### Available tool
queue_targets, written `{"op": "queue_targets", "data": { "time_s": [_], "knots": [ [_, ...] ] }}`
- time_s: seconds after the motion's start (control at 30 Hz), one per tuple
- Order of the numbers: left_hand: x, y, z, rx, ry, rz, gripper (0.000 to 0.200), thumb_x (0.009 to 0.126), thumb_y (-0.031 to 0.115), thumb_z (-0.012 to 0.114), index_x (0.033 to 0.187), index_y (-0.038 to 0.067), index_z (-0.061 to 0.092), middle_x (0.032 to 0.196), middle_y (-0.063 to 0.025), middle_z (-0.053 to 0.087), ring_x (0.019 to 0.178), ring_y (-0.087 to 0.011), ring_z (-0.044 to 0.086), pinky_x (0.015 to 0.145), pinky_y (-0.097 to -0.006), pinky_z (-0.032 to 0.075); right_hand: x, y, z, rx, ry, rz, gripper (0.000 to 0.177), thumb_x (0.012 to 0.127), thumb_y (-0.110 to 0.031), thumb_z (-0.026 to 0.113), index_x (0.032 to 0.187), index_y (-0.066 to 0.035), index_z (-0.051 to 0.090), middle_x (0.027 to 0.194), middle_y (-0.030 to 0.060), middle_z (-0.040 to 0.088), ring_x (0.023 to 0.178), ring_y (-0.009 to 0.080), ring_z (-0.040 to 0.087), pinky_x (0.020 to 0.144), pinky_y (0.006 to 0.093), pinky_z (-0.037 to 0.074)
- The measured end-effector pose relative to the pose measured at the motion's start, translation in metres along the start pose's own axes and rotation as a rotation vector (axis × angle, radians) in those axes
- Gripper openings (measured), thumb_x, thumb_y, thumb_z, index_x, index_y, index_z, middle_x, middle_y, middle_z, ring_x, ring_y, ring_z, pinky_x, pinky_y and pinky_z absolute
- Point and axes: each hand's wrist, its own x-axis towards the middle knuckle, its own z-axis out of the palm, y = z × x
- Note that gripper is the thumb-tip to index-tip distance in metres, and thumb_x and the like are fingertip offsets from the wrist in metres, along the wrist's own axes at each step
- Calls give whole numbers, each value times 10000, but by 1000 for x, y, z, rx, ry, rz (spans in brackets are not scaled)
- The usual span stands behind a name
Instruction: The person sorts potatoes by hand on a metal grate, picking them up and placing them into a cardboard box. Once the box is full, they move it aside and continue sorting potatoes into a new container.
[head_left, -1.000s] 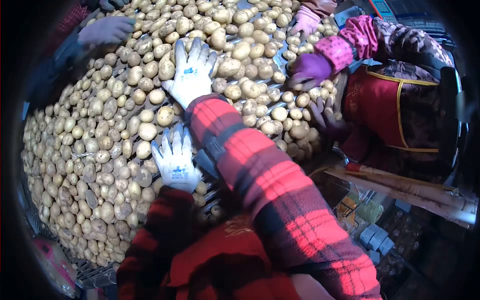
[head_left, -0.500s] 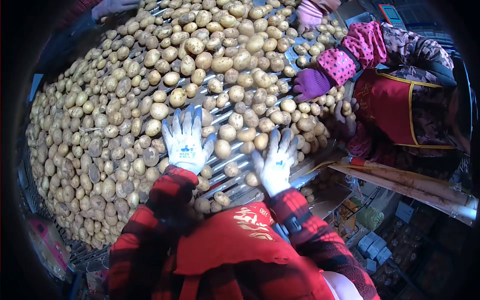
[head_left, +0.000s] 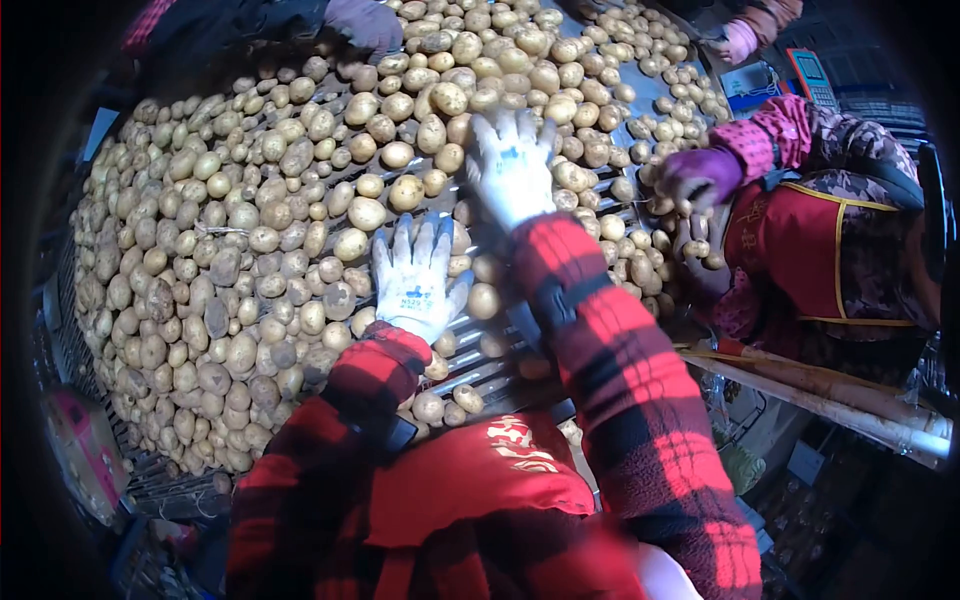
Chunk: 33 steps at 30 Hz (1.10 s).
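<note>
Potatoes [head_left: 366, 213] of mixed sizes cover a slatted metal rack [head_left: 487, 372]. In a white glove with blue-grey fingertips, my left hand [head_left: 415, 280] lies palm down on the slats, fingers spread, touching nearby potatoes. My right hand [head_left: 513, 165], gloved alike and slightly blurred, reaches farther forward over the potatoes with its fingers apart. No potato shows in either hand. Just right of my left hand, a pale potato [head_left: 483, 300] rests on the slats. Part of the rack under my right forearm is hidden.
At the right, a co-worker's purple glove [head_left: 697, 180] and darker glove [head_left: 700, 245] are among potatoes. Another person's grey-purple glove [head_left: 365, 25] shows at the top; a pink glove [head_left: 738, 42] is at upper right. A long pale pipe [head_left: 850, 400] runs along the right side.
My right hand has moved forward and left over the potatoes. My left hand remains on the rack, fingers spread. The co-worker's purple glove has come closer to their other hand. The view has shifted.
</note>
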Motion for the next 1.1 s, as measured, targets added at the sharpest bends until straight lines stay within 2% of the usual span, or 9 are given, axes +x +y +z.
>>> {"op": "queue_targets", "data": {
  "time_s": [0.13, 0.27, 0.4, 0.53, 0.6, 0.7, 0.87, 1.07, 1.1],
  "knots": [
    [-1, -1, -7, -24, -17, 16, 815, 929, 464, 676, 1605, 95, 411, 1610, -146, 421, 1502, -413, 350, 1232, -694, 219, 20, 40, 10, -59, -144, -127, 203, 896, -274, 712, 1064, -160, 708, 1076, 102, 703, 1110, 290, 652, 1087, 557, 400],
    [0, 0, -7, -18, -40, 9, 794, 958, 468, 650, 1621, 116, 394, 1619, -142, 419, 1514, -411, 340, 1236, -691, 214, 27, 75, -16, -102, -40, 61, 187, 929, -278, 669, 1016, -144, 765, 989, 154, 737, 994, 347, 706, 973, 525, 489],
    [1, 1, -8, -17, -60, -2, 819, 940, 486, 670, 1616, 111, 399, 1620, -134, 422, 1511, -411, 345, 1235, -687, 217, -8, 106, -29, 799, 34, 569, 421, 1044, -370, 618, 1321, -71, 727, 1197, 151, 769, 1121, 312, 722, 1000, 427, 547],
    [1, 3, 1, 43, 2, 17, 786, 934, 475, 677, 1589, 104, 449, 1617, -128, 426, 1505, -406, 355, 1235, -675, 228, -56, 78, -74, 1708, 7, 919, 394, 1085, -359, 602, 1386, -107, 635, 1273, 134, 697, 1135, 316, 702, 918, 439, 626],
    [1, 4, 2, 72, 32, 28, 774, 931, 471, 677, 1575, 97, 465, 1601, -127, 440, 1494, -399, 370, 1235, -663, 240, -80, 70, -66, 2479, 62, 1036, 434, 1091, -423, 592, 1403, -123, 586, 1314, 170, 655, 1123, 371, 694, 921, 541, 649],
    [2, 3, 4, 97, 23, 28, 764, 929, 472, 680, 1553, 78, 481, 1578, -131, 458, 1489, -401, 374, 1237, -638, 253, -101, 49, -81, 2856, -137, 847, 452, 1068, -400, 639, 1411, -113, 577, 1331, 172, 655, 1147, 376, 688, 923, 525, 652],
    [-3, 1, 3, 124, 12, 26, 794, 949, 461, 673, 1599, 85, 415, 1630, -129, 443, 1523, -388, 352, 1263, -602, 223, -198, 9, -182, 1980, -304, 961, 568, 1039, -249, 658, 1551, -69, 488, 1375, 73, 632, 1145, 211, 686, 930, 386, 633],
    [-11, -11, 6, 110, 42, 28, 766, 958, 455, 669, 1610, 148, 409, 1661, -115, 410, 1513, -368, 370, 1259, -600, 231, -366, 64, -271, 1766, -201, 1333, 648, 957, -271, 746, 1490, 33, 535, 1331, 101, 643, 1169, 205, 661, 924, 370, 608],
    [-12, -10, 6, 116, 41, 28, 763, 959, 455, 669, 1610, 154, 409, 1665, -113, 406, 1512, -366, 372, 1258, -601, 231, -391, 70, -255, 1288, -226, 1337, 638, 924, -283, 781, 1448, 19, 580, 1333, 124, 652, 1191, 244, 667, 987, 392, 579]
  ]
}}
